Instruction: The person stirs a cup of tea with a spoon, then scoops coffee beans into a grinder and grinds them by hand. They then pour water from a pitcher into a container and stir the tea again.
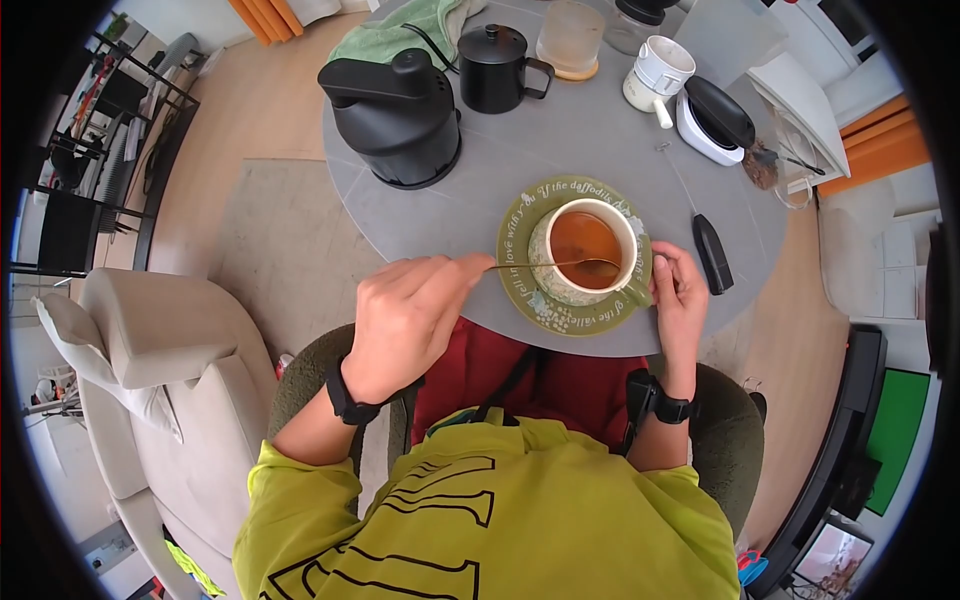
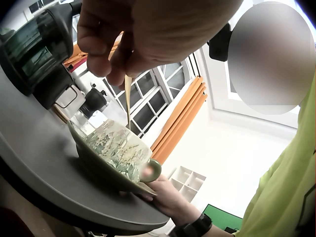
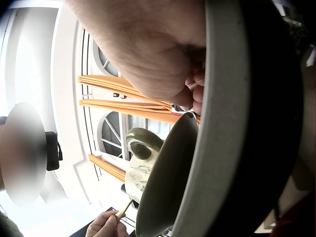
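Note:
My left hand (image 1: 410,310) pinches the handle end of a thin gold spoon (image 1: 520,266); its bowl dips into reddish-brown tea (image 1: 580,232) in a cream and green patterned cup (image 1: 556,287). Below the cup lies a green saucer (image 1: 514,235) with white lettering, near the table's front edge. My right hand (image 1: 680,300) holds the saucer's right rim between thumb and bent fingers, beside the cup's green handle (image 1: 637,293). In the left wrist view, the left hand (image 2: 163,29) is above the cup (image 2: 116,148). The right wrist view shows the saucer (image 3: 170,173) edge-on, its rim near the right fingers.
A black lidded appliance (image 1: 395,120), a black pot (image 1: 492,70) and a green towel (image 1: 385,40) stand or lie at the back left of the grey round table (image 1: 470,150). White cups (image 1: 660,70), a black-and-white case (image 1: 715,120) and a black-handled tool (image 1: 711,255) occupy the right side.

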`<state>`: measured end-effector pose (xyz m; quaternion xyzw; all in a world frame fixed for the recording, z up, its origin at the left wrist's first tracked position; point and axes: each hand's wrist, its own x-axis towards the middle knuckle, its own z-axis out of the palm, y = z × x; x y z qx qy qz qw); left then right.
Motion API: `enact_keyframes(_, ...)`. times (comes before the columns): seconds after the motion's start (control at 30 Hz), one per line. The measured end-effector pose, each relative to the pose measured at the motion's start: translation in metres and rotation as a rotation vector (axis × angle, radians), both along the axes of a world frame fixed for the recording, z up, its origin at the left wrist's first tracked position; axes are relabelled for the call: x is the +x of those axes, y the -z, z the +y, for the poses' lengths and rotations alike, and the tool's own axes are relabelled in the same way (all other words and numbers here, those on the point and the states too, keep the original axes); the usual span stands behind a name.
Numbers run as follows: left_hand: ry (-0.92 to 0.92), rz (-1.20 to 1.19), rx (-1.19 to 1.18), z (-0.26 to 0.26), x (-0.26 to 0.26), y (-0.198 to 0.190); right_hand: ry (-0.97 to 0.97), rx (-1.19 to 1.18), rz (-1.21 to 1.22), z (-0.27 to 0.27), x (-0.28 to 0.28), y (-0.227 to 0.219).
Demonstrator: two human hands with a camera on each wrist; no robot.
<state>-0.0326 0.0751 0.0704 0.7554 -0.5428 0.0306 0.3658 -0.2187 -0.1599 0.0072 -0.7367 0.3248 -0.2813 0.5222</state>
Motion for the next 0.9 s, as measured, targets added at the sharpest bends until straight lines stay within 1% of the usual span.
enact_keyframes(0.07,-0.016,0.045,-0.037,0.000,-0.001,0.000,-0.002,-0.001,-0.002,0.000,0.000,0.000)
enact_keyframes(0.3,-0.016,0.088,-0.008,-0.002,-0.001,0.001,-0.002,-0.002,-0.006,-0.001,0.000,0.001)
enact_keyframes(0.37,-0.035,0.132,-0.049,-0.001,-0.002,0.001,-0.001,-0.004,-0.006,0.000,0.000,0.001)
enact_keyframes(0.57,0.010,0.087,-0.033,-0.001,-0.001,0.001,0.000,-0.012,0.010,-0.001,0.000,0.000)
enact_keyframes(0.7,-0.028,0.125,-0.016,0.000,-0.001,0.003,-0.007,-0.015,0.021,0.000,-0.001,0.000)
enact_keyframes(0.77,-0.148,0.567,-0.079,-0.001,-0.002,0.008,-0.020,-0.017,0.020,-0.001,-0.001,0.000)
enact_keyframes(0.8,-0.149,0.567,-0.079,-0.002,0.000,0.012,-0.009,-0.015,0.019,0.000,-0.001,-0.001)
enact_keyframes(0.87,-0.207,0.867,-0.298,-0.006,0.009,0.021,0.002,-0.013,0.018,0.000,-0.001,-0.001)
enact_keyframes(0.9,-0.207,0.867,-0.298,-0.007,0.012,0.025,0.003,-0.008,0.013,-0.001,-0.001,0.000)
